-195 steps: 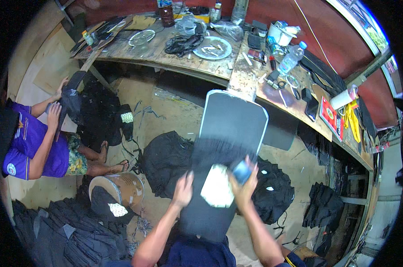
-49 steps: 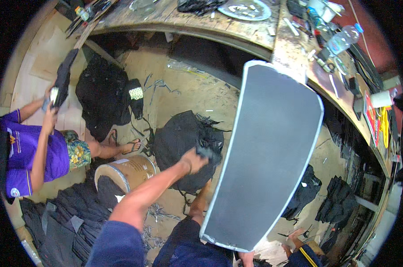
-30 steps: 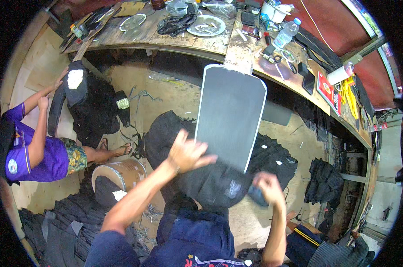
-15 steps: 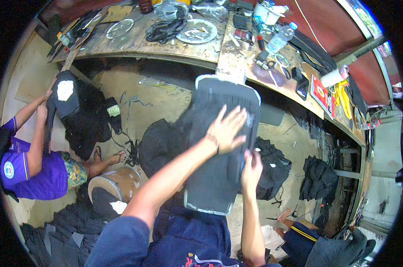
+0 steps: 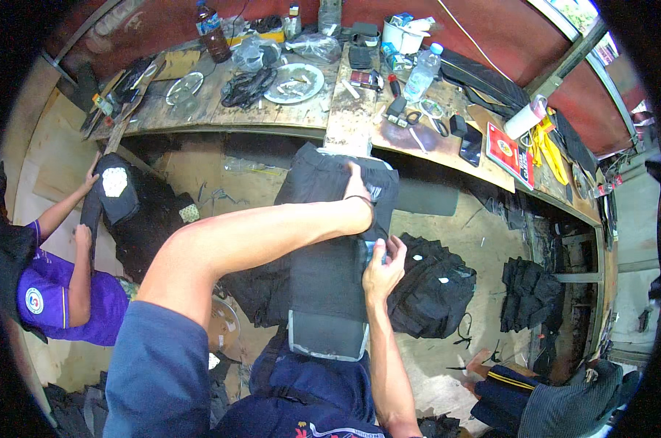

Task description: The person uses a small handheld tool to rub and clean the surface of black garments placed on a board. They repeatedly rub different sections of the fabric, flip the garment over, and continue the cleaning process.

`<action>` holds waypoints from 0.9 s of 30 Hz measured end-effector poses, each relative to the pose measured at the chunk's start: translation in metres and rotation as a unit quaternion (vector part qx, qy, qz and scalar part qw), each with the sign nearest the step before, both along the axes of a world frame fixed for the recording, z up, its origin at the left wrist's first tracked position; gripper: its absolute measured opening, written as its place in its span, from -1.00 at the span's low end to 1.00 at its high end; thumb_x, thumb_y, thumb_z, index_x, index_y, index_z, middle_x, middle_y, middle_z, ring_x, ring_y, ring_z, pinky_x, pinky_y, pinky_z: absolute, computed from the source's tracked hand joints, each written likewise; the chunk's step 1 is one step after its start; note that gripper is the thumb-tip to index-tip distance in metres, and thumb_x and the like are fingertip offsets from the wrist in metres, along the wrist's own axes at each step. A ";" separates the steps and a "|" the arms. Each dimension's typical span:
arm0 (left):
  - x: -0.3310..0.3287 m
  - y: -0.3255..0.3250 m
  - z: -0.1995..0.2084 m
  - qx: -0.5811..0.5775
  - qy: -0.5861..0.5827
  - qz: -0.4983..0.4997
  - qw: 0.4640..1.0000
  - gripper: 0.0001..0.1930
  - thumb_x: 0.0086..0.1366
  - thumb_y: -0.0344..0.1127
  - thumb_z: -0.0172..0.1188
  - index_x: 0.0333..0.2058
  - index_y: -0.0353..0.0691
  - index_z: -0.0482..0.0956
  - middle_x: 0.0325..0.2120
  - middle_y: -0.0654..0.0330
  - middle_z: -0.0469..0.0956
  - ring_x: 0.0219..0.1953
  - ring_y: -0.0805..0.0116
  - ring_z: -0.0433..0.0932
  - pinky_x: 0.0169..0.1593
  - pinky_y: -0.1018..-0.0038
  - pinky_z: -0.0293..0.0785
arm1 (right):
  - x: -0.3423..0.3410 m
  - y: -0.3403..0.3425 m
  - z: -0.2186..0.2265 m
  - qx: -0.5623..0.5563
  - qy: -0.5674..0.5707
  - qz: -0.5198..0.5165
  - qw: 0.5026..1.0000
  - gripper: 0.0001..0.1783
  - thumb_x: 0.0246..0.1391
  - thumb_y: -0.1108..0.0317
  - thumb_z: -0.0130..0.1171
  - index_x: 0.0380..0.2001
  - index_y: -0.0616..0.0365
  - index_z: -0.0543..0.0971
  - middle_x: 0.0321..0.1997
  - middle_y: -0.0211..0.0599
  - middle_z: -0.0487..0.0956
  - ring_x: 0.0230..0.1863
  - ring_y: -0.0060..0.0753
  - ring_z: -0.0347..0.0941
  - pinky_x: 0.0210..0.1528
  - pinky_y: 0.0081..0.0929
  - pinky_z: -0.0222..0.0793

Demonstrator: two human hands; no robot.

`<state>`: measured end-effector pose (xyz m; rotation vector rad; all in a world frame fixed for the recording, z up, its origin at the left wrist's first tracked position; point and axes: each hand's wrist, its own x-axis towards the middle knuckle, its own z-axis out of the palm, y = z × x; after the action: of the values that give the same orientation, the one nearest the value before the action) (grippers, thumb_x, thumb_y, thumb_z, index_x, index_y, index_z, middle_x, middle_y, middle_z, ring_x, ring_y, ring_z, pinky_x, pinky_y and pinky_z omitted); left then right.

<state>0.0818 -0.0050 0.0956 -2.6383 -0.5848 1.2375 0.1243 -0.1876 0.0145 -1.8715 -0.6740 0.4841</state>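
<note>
Mid-frame, a creased black garment (image 5: 323,270) covers most of a pale-edged grey board (image 5: 327,337). The right hand (image 5: 383,271) grips a small blue object (image 5: 370,252); the left hand (image 5: 356,190) touches the garment's top, its grip unclear.

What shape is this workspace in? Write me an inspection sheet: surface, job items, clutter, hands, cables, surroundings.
Surface: wooden table, darkly stained on top.
Job items: black garment over a pale-edged dark board, near end bare.
Clutter: water bottle, plate with small white pieces, phone and yellow cloth on the table.
Hands: left hand at the garment's far end, grip unclear; right hand by its right edge, holding a mostly hidden blue item.
Cables: thin pale cord against the red wall; kind unclear.
Surroundings: co-worker in purple at left, another person lower right; black fabric pile on the floor.
</note>
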 end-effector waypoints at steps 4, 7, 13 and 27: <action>-0.030 -0.001 -0.048 0.168 -0.367 0.014 0.915 -0.50 0.52 0.02 0.15 0.29 -0.09 0.60 0.24 0.25 0.56 0.38 0.22 0.43 0.56 -0.52 -0.22 | -0.025 -0.030 -0.003 0.070 -0.141 0.049 0.986 -0.32 0.13 0.00 0.58 0.09 0.33 0.60 -0.01 0.04 0.67 -0.24 -0.14 0.58 -0.11 -0.19 0.56; -0.062 0.008 -0.091 0.194 -0.652 -0.090 0.727 -0.41 0.28 0.24 0.38 0.10 -0.04 0.64 0.15 0.27 0.55 0.27 0.16 0.45 0.54 -0.31 0.01 | -0.052 -0.068 -0.002 0.096 -0.292 0.272 0.912 -0.29 -0.12 -0.07 0.71 -0.06 0.20 0.67 -0.12 -0.12 0.64 -0.18 -0.08 0.58 -0.13 -0.15 0.58; -0.067 0.066 -0.118 0.011 -0.598 0.114 0.793 -0.30 0.14 0.58 0.33 -0.33 -0.03 0.62 -0.40 0.09 0.68 -0.23 0.10 0.69 -0.05 0.17 0.47 | -0.042 -0.004 0.008 0.081 -0.304 0.440 0.841 -0.41 -0.11 -0.10 0.64 -0.26 0.14 0.64 -0.28 -0.19 0.58 -0.20 -0.10 0.54 -0.15 -0.20 0.56; -0.054 0.118 -0.110 -0.012 -0.540 0.144 0.829 -0.22 0.12 0.69 0.20 -0.39 -0.03 0.75 -0.44 0.10 0.75 -0.25 0.08 0.76 -0.11 0.12 0.54 | -0.032 0.102 0.050 0.029 -0.290 0.463 0.837 -0.52 -0.21 0.17 0.67 -0.25 0.11 0.66 -0.34 -0.17 0.57 -0.22 -0.04 0.54 -0.22 -0.09 0.49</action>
<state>0.0280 0.1134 -0.0146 -3.1379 -1.1139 -0.4010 0.0922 -0.0856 0.0645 -1.5166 -2.0177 0.4689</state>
